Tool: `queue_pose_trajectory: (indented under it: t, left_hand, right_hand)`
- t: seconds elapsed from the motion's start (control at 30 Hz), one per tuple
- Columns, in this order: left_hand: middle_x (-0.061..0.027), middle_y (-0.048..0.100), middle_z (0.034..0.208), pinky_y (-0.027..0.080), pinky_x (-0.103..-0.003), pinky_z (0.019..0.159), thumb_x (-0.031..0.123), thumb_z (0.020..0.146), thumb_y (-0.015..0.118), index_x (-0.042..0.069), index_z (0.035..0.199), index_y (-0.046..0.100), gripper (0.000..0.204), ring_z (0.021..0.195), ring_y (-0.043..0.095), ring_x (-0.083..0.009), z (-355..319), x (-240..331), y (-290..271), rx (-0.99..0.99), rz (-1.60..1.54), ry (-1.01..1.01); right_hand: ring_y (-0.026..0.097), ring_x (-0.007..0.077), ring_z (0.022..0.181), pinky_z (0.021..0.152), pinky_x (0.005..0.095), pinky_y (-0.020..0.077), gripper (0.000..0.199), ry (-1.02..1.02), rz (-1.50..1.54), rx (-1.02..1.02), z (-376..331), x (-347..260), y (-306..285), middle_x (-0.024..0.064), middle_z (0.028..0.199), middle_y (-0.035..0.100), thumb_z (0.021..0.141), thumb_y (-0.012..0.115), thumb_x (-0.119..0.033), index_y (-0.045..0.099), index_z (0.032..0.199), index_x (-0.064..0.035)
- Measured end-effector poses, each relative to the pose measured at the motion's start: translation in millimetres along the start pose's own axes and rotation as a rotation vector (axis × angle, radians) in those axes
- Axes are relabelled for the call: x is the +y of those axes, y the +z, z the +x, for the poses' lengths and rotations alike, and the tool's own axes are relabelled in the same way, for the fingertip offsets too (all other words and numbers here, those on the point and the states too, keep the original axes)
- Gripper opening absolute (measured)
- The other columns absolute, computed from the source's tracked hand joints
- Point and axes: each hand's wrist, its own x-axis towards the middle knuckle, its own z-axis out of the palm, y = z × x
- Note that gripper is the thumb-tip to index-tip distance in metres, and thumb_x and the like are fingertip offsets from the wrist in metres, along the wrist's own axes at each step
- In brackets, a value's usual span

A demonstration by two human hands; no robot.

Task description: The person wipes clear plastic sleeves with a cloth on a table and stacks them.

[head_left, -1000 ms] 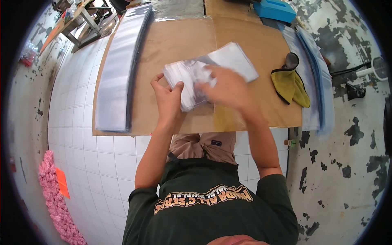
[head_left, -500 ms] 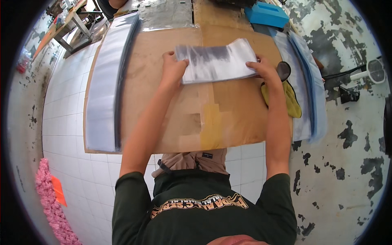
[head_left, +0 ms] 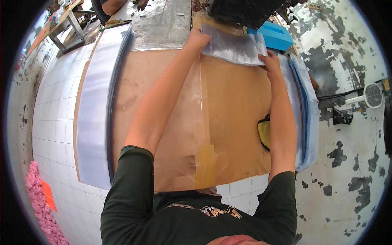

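Note:
My left hand (head_left: 199, 40) pinches the left end of a stack of clear plastic sheets (head_left: 233, 50) at the far side of the cardboard-covered table (head_left: 163, 122). At the stack's right end, my right hand (head_left: 270, 63) grips the edge with thumb on top. The sheets are held out flat, and their far edge reaches in front of a black machine (head_left: 245, 14). A long pile of similar plastic sheets (head_left: 96, 106) lies along the table's left side. Another pile (head_left: 308, 110) lies along the right side, partly behind my right forearm.
A blue box (head_left: 274, 34) stands just beyond my right hand. Beside my right forearm lies a yellow-green cloth item (head_left: 264, 132) with dark edging. Pliers (head_left: 116, 23) rest at the far left. Another person's arm (head_left: 112, 6) shows there. Pink material (head_left: 41, 196) lies on the floor.
Both hands have carried the plastic sheets forward and to the right, from above the cardboard to the black machine. My arms are stretched further out, and the view has shifted.

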Motion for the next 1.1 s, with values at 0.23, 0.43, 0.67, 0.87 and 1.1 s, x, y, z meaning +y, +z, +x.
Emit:
queue_pose_trajectory:
  t: [0.23,0.43,0.67,0.87,1.1]
  left_hand:
    - [-0.0220,0.067,0.105,0.052,-0.038,0.084,0.015,0.068,0.078,-0.005,0.108,0.063,0.047,0.099,0.066,-0.0329,2.4,0.4,5.9,0.193,0.258,-0.087]
    - [-0.0247,0.060,0.119,0.049,-0.039,0.092,0.019,0.072,0.078,-0.006,0.122,0.052,0.062,0.109,0.060,-0.0358,-10.8,3.4,-16.7,0.249,0.208,0.066]
    - [-0.0223,0.064,0.109,0.049,-0.039,0.090,0.029,0.078,0.073,-0.003,0.119,0.057,0.055,0.103,0.062,-0.0356,-92.4,35.8,-18.3,0.140,0.441,0.264]
    - [-0.0182,0.066,0.107,0.052,-0.037,0.084,0.027,0.083,0.070,-0.001,0.119,0.058,0.046,0.101,0.064,-0.0292,-196.0,66.5,11.6,-0.318,0.387,0.270]
    - [-0.0169,0.066,0.108,0.052,-0.038,0.083,0.025,0.085,0.068,0.004,0.121,0.058,0.043,0.099,0.065,-0.0278,-288.1,33.1,137.9,-0.501,0.322,0.577]
  right_hand:
    - [0.063,0.0227,0.095,0.080,0.0346,0.0509,0.068,-0.090,-0.065,-0.089,22.4,29.5,-9.5,0.0132,0.112,0.062,0.076,0.079,-0.015,0.046,0.133,0.0029]
    - [0.061,0.0296,0.109,0.092,0.0370,0.0484,0.072,-0.411,-0.493,0.141,18.0,24.2,7.0,0.0212,0.121,0.061,0.075,0.079,-0.030,0.050,0.131,0.0043]
    - [0.063,0.0309,0.108,0.093,0.0386,0.0482,0.065,-0.348,-0.853,0.074,-55.4,-8.8,-65.9,0.0212,0.115,0.065,0.079,0.071,-0.044,0.058,0.125,-0.0013]
    - [0.069,0.0286,0.084,0.078,0.0380,0.0533,0.068,0.108,-1.267,-0.002,-162.6,-54.4,-120.0,0.0192,0.095,0.070,0.079,0.061,-0.060,0.067,0.104,0.0021]
    - [0.069,0.0275,0.076,0.073,0.0395,0.0527,0.053,0.068,-0.850,0.062,-189.0,21.9,-147.4,0.0159,0.083,0.070,0.075,0.072,-0.046,0.069,0.089,0.0041]
